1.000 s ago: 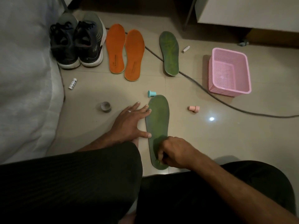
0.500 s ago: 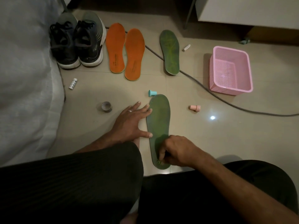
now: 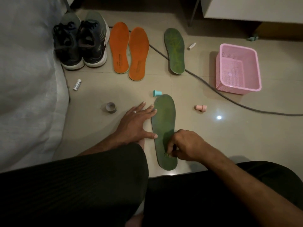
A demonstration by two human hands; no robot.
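Dim tiled floor (image 3: 229,141), bed edge at left. The near green insole (image 3: 164,118) lies flat between the knees, toe pointing away. Left hand (image 3: 136,123) is flat with fingers spread, fingertips on the insole's left edge. Right hand (image 3: 185,145) is curled, pinching a small raised bit of its surface near the heel. Likely light, thin, floppy foam (would skate on tile unless pinned); best lifted by an edge. Print on the orange insoles (image 3: 129,51) and the white tube (image 3: 77,85) is too small to read.

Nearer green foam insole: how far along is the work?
Done: nearer green foam insole lies flat on the floor. In hand: left hand steadies its edge; right hand pinches at its heel. Left, probably: farther green insole and two orange insoles, untouched.
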